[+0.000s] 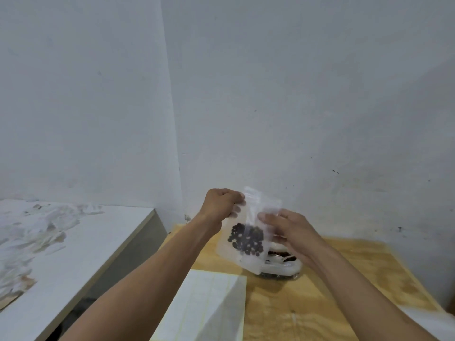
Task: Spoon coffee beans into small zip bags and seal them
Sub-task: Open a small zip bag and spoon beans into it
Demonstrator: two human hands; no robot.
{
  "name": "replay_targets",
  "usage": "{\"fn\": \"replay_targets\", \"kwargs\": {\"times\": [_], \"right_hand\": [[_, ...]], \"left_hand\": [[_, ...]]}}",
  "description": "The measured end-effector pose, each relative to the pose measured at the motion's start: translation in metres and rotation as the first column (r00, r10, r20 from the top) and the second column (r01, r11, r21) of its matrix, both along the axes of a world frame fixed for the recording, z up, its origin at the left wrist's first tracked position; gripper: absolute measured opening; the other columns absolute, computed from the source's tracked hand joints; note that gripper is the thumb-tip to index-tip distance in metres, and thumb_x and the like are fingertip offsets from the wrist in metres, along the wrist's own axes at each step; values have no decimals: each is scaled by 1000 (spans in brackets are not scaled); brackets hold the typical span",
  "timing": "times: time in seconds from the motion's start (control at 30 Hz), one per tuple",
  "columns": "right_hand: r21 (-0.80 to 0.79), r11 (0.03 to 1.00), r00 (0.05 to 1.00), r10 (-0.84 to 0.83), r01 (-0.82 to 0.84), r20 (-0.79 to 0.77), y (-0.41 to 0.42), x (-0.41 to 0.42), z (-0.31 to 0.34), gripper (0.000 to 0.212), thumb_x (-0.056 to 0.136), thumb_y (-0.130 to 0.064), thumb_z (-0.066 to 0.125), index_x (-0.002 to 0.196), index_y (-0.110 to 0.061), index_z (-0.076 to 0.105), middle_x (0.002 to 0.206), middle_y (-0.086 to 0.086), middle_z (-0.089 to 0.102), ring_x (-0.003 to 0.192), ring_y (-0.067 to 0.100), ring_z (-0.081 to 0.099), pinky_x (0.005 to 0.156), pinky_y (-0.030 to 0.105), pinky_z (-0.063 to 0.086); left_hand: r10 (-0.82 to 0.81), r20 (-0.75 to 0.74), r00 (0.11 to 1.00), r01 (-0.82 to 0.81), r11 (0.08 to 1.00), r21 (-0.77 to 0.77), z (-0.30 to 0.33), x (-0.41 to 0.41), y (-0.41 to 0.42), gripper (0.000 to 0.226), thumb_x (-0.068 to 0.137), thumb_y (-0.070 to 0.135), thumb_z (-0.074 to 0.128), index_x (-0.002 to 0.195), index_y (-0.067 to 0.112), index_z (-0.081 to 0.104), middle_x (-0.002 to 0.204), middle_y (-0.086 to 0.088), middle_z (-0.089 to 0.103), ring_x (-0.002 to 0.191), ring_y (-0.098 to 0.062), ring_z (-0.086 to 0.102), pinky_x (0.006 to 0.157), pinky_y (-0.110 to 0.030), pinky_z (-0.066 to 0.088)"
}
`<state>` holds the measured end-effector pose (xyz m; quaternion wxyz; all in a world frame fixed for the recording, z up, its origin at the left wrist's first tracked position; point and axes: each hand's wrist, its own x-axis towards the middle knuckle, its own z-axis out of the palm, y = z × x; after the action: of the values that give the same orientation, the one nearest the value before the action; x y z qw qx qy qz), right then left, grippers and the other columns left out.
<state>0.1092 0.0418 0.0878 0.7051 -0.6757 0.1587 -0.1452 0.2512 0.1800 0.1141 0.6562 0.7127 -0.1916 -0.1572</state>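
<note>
— Hands first: what are they doing with the zip bag (pixel 242 238)?

— Left of the bag, the left hand (pixel 220 205) has its fingers curled, pinching the bag's upper left corner. To the right of the bag, the right hand (pixel 289 230) pinches the top edge between thumb and fingertips. The bag hangs upright between them, held up off the wooden table (pixel 344 291).

— And the coffee beans (pixel 247 239)?

— Dark, bunched in the bag's lower middle. Whether the zip is closed, I cannot tell.

— What else sits around the bag?

— Far to its left, a white counter (pixel 81 244) with crumpled white scraps (pixel 32 232). Below the bag, a stack of white sheets (pixel 209 303) on the table. Just behind and below the bag to its right, a clear plastic pouch (pixel 283 265) with dark contents rests on the table.
</note>
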Motion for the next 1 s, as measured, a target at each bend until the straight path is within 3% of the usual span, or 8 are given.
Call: {"fn": "replay_targets", "kwargs": {"times": [0.07, 0.17, 0.37, 0.57, 0.7, 0.8, 0.87, 1.0], "right_hand": [[44, 995, 994, -97, 95, 50, -7, 5, 13, 34, 82, -23, 84, 111, -10, 72, 103, 9, 80, 92, 24, 77, 85, 38, 61], [-44, 987, 987, -154, 156, 44, -15, 11, 30, 33, 78, -23, 88, 107, -16, 75, 100, 5, 79, 88, 20, 75, 74, 32, 60], [-313, 946, 995, -94, 81, -25, -16, 8, 45, 17, 80, -32, 86, 91, -20, 82, 91, -7, 80, 87, 10, 71, 73, 24, 51], [-386, 920, 995, -95, 71, -43, -16, 10, 44, 7, 84, -27, 81, 85, -20, 83, 87, -12, 77, 86, 1, 66, 71, 19, 44], [-366, 929, 995, -87, 61, -56, -15, 13, 44, 11, 84, -27, 81, 87, -17, 83, 86, -6, 79, 81, 6, 69, 70, 20, 48], [-366, 926, 989, -127, 91, -73, -14, 18, 44, 20, 82, -23, 79, 87, -4, 81, 81, 4, 76, 77, 12, 65, 70, 24, 50], [-372, 922, 986, -148, 109, -79, -13, 20, 41, 24, 81, -22, 78, 87, 1, 79, 87, 14, 78, 78, 15, 65, 70, 26, 50], [-387, 915, 986, -149, 110, -70, -13, 21, 37, 26, 84, -24, 79, 90, 1, 80, 95, 14, 78, 82, 19, 73, 73, 25, 52]], "left_hand": [[-34, 26, 999, 35, 999, -11, 0, -3, -1, 14, 94, 9, 69, 95, -4, 74, 80, -6, 75, 63, -17, 60, 63, -30, 53], [-81, 62, 995, 83, 996, -30, 3, -9, -3, 11, 93, 10, 69, 88, 1, 73, 79, -5, 74, 61, -16, 59, 62, -30, 51], [-115, 49, 992, 117, 992, -47, 1, -15, -6, 12, 91, 13, 69, 88, 4, 76, 80, -5, 74, 61, -16, 59, 63, -31, 50], [-155, 57, 986, 159, 983, -96, -2, -21, -7, 22, 94, 17, 72, 74, 8, 73, 72, -5, 71, 59, -16, 58, 59, -27, 51], [-128, 119, 985, 139, 986, -90, -4, -19, -9, 26, 96, 16, 72, 71, 8, 72, 71, -4, 70, 59, -14, 58, 60, -26, 51], [-126, 124, 984, 136, 988, -78, -6, -21, -12, 26, 97, 15, 71, 73, 5, 71, 66, -3, 67, 57, -13, 56, 57, -26, 51], [-98, 117, 988, 107, 991, -75, -8, -22, -13, 26, 97, 13, 70, 74, 4, 69, 61, -1, 64, 55, -13, 55, 55, -24, 51], [-19, 102, 995, 26, 997, -69, -6, -18, -12, 25, 97, 11, 69, 74, 2, 68, 56, 1, 62, 53, -15, 54, 54, -24, 50]]}}
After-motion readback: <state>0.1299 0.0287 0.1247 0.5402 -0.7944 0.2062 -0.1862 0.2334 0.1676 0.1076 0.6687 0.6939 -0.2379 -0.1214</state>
